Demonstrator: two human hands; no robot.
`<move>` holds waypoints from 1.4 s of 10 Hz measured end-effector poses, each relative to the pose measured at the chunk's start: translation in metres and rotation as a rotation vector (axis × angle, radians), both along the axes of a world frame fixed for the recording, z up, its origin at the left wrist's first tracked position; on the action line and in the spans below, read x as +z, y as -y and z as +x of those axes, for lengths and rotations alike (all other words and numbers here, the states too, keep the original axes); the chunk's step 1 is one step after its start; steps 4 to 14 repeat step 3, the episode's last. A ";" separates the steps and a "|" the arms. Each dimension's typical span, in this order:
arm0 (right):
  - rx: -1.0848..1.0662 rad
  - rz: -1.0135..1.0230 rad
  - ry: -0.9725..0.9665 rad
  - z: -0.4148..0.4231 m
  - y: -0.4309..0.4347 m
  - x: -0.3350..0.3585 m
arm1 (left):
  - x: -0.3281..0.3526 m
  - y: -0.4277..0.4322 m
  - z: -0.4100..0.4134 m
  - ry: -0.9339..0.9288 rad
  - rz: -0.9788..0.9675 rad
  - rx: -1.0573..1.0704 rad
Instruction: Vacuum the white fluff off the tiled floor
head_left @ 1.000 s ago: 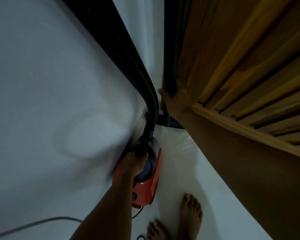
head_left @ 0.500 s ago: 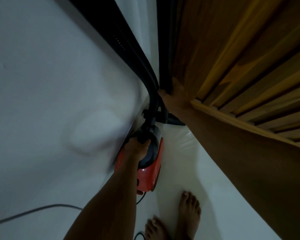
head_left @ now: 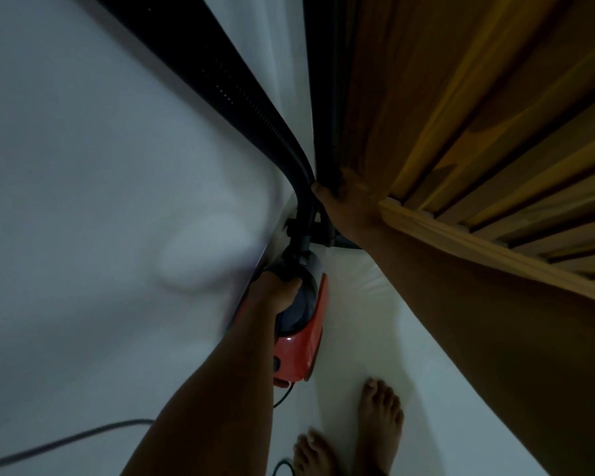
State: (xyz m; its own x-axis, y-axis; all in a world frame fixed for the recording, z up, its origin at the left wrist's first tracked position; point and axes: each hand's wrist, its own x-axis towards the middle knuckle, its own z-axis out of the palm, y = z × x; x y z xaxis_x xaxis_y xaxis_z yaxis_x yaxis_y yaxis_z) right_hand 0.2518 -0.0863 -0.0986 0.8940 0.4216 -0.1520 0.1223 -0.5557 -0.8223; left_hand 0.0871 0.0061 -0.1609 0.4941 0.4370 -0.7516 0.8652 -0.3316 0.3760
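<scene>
Filling the left half of the head view is a blurred pale surface [head_left: 83, 201], with a wooden slatted frame [head_left: 495, 149] taking up the upper right. Between them runs a narrow strip of white tiled floor [head_left: 358, 321]; the light is too dim to make out any fluff on it. A black ribbed hose [head_left: 227, 87] slants down from the top left into the red vacuum cleaner [head_left: 299, 352], which hangs over that strip just beside the pale surface. The left hand [head_left: 275, 290] is clenched round the vacuum's dark top handle. The right hand [head_left: 344, 201] grasps an upright black tube [head_left: 323, 97] right against the wooden frame, thumb showing at the front. Two bare feet [head_left: 380, 413] stand on the floor below the vacuum. A grey cord [head_left: 66, 441] crosses the lower left corner.
</scene>
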 end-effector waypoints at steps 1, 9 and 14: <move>0.000 -0.025 -0.040 -0.005 0.009 0.020 | 0.020 0.004 0.010 -0.001 0.037 -0.059; -0.010 -0.205 -0.093 -0.009 0.040 0.086 | 0.088 0.005 0.029 -0.004 0.093 -0.072; -0.010 -0.205 -0.093 -0.009 0.040 0.086 | 0.088 0.005 0.029 -0.004 0.093 -0.072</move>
